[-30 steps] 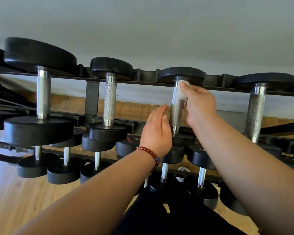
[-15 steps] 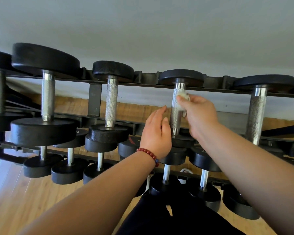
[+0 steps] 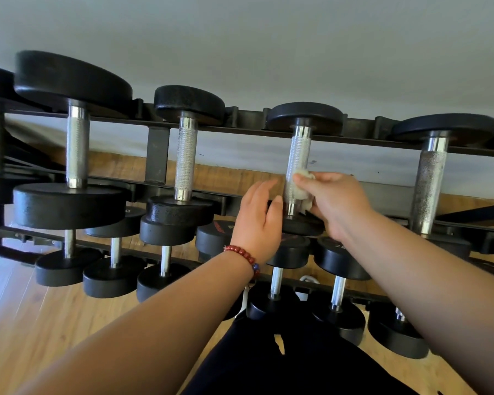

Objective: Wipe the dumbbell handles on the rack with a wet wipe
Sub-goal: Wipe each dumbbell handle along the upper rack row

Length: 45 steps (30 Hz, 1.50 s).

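Your right hand (image 3: 340,203) is gripping the wet wipe (image 3: 304,176) against the dumbbell handle (image 3: 298,149); your left hand (image 3: 257,223) is hovering just left of it, fingers loosely open.

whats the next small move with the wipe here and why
Probably slide the wet wipe down the last stretch to the shiny collar at the near end. The right hand pinches it against the lower part of the handle, a little knurling below looks uncovered, and the left hand is open beside it.

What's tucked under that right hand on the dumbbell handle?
A white wet wipe, pressed against the knurled handle by the right hand. The hand covers part of the wipe.
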### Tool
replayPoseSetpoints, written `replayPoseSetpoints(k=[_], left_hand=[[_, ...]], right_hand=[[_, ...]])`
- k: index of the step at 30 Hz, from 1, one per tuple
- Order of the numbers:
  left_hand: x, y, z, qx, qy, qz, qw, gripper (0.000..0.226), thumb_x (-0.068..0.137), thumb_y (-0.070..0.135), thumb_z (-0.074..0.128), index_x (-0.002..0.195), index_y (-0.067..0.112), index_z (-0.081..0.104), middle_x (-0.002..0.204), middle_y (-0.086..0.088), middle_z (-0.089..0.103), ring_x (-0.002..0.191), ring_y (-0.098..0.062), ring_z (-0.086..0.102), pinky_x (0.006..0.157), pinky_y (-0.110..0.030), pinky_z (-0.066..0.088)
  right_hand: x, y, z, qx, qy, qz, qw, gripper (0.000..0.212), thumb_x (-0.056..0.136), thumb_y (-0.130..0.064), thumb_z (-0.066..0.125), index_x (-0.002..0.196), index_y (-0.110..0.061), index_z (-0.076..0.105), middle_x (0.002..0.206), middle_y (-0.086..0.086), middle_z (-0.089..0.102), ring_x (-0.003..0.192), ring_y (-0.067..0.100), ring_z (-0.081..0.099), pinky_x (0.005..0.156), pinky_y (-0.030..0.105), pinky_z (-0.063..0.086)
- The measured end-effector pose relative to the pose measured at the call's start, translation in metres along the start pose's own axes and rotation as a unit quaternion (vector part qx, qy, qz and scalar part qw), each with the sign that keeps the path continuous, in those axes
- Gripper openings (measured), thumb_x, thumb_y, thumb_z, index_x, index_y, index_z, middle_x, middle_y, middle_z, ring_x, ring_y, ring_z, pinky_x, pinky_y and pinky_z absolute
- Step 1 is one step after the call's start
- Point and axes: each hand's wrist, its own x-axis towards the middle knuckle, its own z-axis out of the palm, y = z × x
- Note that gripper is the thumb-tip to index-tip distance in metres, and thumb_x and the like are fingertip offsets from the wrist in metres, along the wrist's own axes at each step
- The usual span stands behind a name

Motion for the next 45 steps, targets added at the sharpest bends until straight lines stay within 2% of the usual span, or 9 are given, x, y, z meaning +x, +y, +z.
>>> replayPoseSetpoints(k=[5,9,15,20,25,30,34,39,45], left_hand=[[0.001,-0.007,-0.005,0.017,-0.009,0.017,1.0,0.054,0.095,0.036,0.025,0.141,0.015,0.045,0.144,-0.002,0.044,0.136,-0.011,0.036,0.115,-0.028,0.027],[0.003,-0.013,-0.007,0.01,-0.014,0.005,1.0,0.055,0.095,0.036,0.024,0.143,0.016,0.042,0.147,-0.002,0.042,0.137,-0.011,0.036,0.117,-0.032,0.028],[0.003,-0.012,-0.003,0.004,-0.008,0.009,1.0,0.057,0.093,0.036,0.023,0.143,0.014,0.041,0.147,-0.002,0.043,0.136,-0.011,0.037,0.116,-0.031,0.029],[0.003,-0.014,-0.004,0.014,-0.016,0.016,1.0,0.058,0.094,0.036,0.022,0.143,0.013,0.042,0.146,-0.003,0.044,0.136,-0.012,0.037,0.116,-0.032,0.029],[0.003,-0.015,-0.004,0.018,-0.012,0.022,1.0,0.057,0.094,0.035,0.022,0.143,0.013,0.042,0.146,-0.004,0.044,0.136,-0.013,0.037,0.116,-0.035,0.03],[0.003,-0.014,-0.004,0.019,-0.012,0.027,0.999,0.057,0.095,0.035,0.022,0.143,0.013,0.042,0.144,-0.004,0.045,0.135,-0.012,0.039,0.115,-0.032,0.031],[0.002,-0.015,-0.003,0.017,-0.002,0.025,1.0,0.058,0.094,0.036,0.022,0.143,0.014,0.043,0.143,-0.003,0.046,0.132,-0.009,0.04,0.113,-0.024,0.03],[0.002,-0.014,-0.004,0.024,-0.006,0.028,0.999,0.059,0.094,0.036,0.021,0.143,0.013,0.043,0.144,-0.002,0.045,0.133,-0.01,0.04,0.115,-0.029,0.031],[0.001,-0.011,-0.003,0.028,-0.003,0.028,0.999,0.053,0.097,0.033,0.023,0.143,0.013,0.042,0.144,-0.003,0.045,0.132,-0.009,0.039,0.113,-0.024,0.029]], right_hand=[[0.008,-0.013,0.005,0.038,-0.013,-0.008,0.999,0.016,0.081,-0.017,0.078,0.087,-0.017,0.063,0.092,0.007,0.072,0.088,0.024,0.071,0.084,0.043,0.058],[0.0,0.002,-0.003,-0.081,-0.071,-0.012,0.994,0.011,0.082,-0.018,0.075,0.086,-0.022,0.065,0.089,0.001,0.072,0.082,0.015,0.07,0.074,0.03,0.057],[0.004,-0.001,-0.004,-0.049,-0.086,0.011,0.995,0.016,0.081,-0.016,0.076,0.093,-0.017,0.066,0.094,0.005,0.073,0.085,0.019,0.071,0.08,0.036,0.058],[0.002,0.008,-0.011,-0.182,-0.108,-0.029,0.977,0.024,0.079,-0.017,0.078,0.101,-0.025,0.071,0.093,-0.005,0.073,0.091,0.017,0.068,0.084,0.037,0.056],[0.004,0.0,-0.009,-0.1,-0.126,0.019,0.987,0.03,0.081,-0.013,0.076,0.11,-0.013,0.067,0.092,0.0,0.072,0.085,0.015,0.071,0.071,0.027,0.057],[0.004,0.0,-0.011,-0.199,-0.116,0.009,0.973,0.027,0.076,-0.017,0.081,0.098,-0.022,0.067,0.096,0.002,0.072,0.095,0.022,0.067,0.087,0.041,0.055],[0.003,-0.002,-0.005,-0.152,-0.124,0.015,0.98,0.029,0.076,-0.019,0.08,0.101,-0.014,0.067,0.093,0.004,0.072,0.088,0.02,0.069,0.08,0.035,0.058],[0.0,0.003,-0.011,-0.207,-0.1,-0.015,0.973,0.029,0.079,-0.018,0.079,0.106,-0.018,0.068,0.098,0.002,0.07,0.093,0.019,0.064,0.085,0.035,0.054],[0.002,0.001,-0.006,-0.073,-0.12,0.019,0.99,0.029,0.08,-0.019,0.077,0.105,-0.013,0.064,0.096,0.004,0.071,0.09,0.019,0.069,0.082,0.033,0.057]])
